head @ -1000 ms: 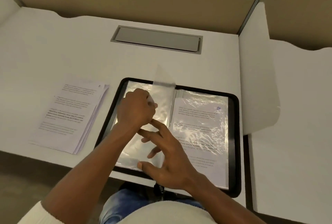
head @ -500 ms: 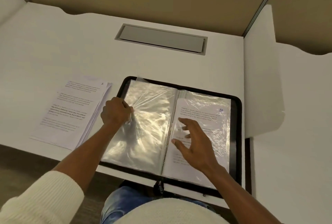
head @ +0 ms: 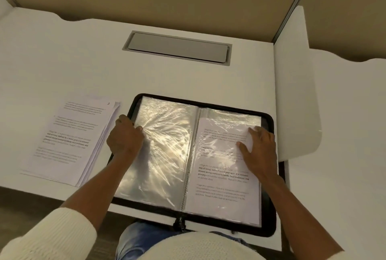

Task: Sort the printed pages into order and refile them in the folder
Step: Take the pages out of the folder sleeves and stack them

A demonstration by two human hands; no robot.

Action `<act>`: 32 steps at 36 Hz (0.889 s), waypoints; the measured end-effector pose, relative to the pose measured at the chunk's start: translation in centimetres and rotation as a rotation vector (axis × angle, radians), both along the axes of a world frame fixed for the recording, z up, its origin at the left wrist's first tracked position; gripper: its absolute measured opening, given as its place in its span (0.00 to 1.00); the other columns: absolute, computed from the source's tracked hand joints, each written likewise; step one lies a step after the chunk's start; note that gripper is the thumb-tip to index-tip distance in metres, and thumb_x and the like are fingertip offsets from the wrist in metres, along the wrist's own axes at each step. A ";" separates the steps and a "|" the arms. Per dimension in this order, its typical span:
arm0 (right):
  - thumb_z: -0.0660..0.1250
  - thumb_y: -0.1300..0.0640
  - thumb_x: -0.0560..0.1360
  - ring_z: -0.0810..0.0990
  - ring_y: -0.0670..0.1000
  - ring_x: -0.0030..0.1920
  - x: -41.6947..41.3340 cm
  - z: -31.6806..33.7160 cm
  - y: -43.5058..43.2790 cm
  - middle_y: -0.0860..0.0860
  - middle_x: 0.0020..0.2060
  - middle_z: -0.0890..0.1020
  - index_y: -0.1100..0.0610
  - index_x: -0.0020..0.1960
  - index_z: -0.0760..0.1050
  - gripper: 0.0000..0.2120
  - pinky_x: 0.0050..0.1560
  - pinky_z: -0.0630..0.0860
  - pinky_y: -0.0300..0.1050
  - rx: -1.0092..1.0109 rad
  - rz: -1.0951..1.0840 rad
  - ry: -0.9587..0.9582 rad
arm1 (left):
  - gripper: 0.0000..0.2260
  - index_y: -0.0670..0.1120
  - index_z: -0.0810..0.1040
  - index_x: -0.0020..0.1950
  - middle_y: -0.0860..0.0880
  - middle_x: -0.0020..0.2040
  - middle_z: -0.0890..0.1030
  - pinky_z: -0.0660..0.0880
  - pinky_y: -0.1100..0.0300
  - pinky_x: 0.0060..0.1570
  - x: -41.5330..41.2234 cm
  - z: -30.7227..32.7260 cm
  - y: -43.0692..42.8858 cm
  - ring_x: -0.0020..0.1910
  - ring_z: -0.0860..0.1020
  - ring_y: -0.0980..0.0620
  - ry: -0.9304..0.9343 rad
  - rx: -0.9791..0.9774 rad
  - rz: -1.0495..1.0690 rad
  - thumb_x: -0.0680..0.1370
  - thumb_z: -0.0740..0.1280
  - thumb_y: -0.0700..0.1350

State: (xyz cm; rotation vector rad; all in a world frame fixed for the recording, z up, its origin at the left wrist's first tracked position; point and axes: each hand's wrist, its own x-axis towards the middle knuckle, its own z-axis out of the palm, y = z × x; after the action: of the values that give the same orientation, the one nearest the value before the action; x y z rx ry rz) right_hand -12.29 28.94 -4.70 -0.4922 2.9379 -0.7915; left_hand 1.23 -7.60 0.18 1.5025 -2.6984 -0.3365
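Head view: a black zip-edged display folder (head: 268,207) lies open at six o'clock on the white desk (head: 83,61). The left hand (head: 125,138) curls round the nine o'clock edge of its empty clear plastic sleeve (head: 167,155), thumb on top. The right hand (head: 259,149) rests flat, fingers spread, on the filled sleeve (head: 221,186) at three o'clock. A stack of white printed pages (head: 71,140) lies at the folder's nine o'clock. Refiling seems under way. The next move likely calls for taking the right sheet and opening the empty sleeve's mouth.

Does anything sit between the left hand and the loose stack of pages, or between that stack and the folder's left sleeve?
Nothing visible does. The stack of pages lies on the desk left of the folder; the left hand, gripping the left sleeve at its outer edge, is beside it. That sleeve lies flat and uncovered.
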 end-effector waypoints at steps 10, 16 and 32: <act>0.69 0.48 0.82 0.65 0.59 0.72 -2.9 0.7 -1.6 0.59 0.73 0.68 0.59 0.77 0.66 0.29 0.62 0.76 0.59 0.076 -0.117 0.008 | 0.19 0.39 0.76 0.65 0.39 0.63 0.76 0.75 0.43 0.59 -2.0 -1.7 2.1 0.60 0.76 0.39 -0.002 -0.184 -0.328 0.80 0.70 0.50; 0.69 0.50 0.82 0.66 0.62 0.70 -4.2 0.7 -2.3 0.62 0.71 0.69 0.62 0.73 0.72 0.24 0.53 0.81 0.59 0.185 -0.134 0.043 | 0.27 0.45 0.75 0.67 0.43 0.73 0.72 0.69 0.43 0.72 -4.1 -2.1 9.8 0.72 0.69 0.42 0.238 0.012 -0.740 0.77 0.72 0.63; 0.78 0.57 0.74 0.74 0.47 0.54 -3.8 4.5 -2.5 0.48 0.53 0.74 0.50 0.47 0.81 0.07 0.47 0.69 0.41 -0.203 -0.188 -0.010 | 0.17 0.51 0.80 0.43 0.57 0.43 0.82 0.79 0.54 0.48 -7.2 -1.3 17.0 0.47 0.79 0.57 0.376 0.508 -0.492 0.79 0.70 0.64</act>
State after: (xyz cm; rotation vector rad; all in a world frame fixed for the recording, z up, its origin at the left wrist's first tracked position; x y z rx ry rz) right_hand -16.11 26.44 -0.22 -0.2221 2.9412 -1.1165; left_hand -6.00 9.40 -1.10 0.6834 -2.7310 -1.2555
